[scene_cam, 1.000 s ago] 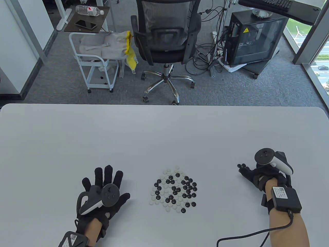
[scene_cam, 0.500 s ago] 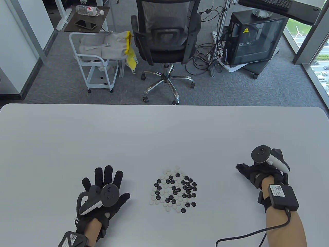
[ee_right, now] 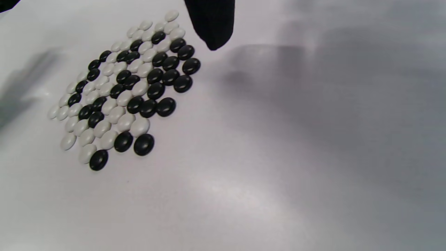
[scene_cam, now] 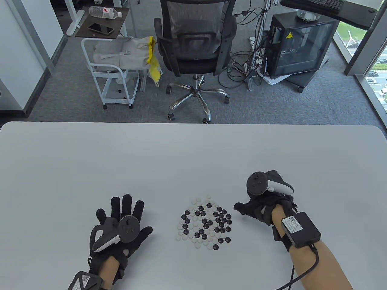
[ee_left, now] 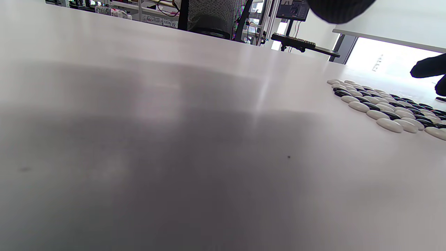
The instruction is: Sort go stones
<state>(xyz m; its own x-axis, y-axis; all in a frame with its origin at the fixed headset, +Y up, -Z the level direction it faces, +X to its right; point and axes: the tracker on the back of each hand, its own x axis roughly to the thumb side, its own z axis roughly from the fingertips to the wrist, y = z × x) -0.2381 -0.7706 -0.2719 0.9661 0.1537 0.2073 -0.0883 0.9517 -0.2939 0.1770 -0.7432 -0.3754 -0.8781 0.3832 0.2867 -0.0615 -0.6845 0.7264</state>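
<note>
A pile of mixed black and white Go stones (scene_cam: 205, 225) lies on the white table (scene_cam: 181, 157), near its front edge. My left hand (scene_cam: 122, 216) rests flat on the table left of the pile, fingers spread, holding nothing. My right hand (scene_cam: 242, 208) is just right of the pile, its fingertips pointing at the pile's right edge. In the right wrist view one gloved fingertip (ee_right: 212, 24) hangs above the table beside the pile (ee_right: 129, 90), with no stone on it. The left wrist view shows the pile (ee_left: 383, 108) low at the right.
Beyond the table's far edge stand an office chair (scene_cam: 195, 39), a white cart (scene_cam: 113, 69) and a black computer case (scene_cam: 297, 45). My right wrist cable (scene_cam: 305, 269) trails to the front edge.
My right hand has moved left from the table's right side to the pile's right edge. The few black stones seen by it earlier are out of sight. My left hand has not moved.
</note>
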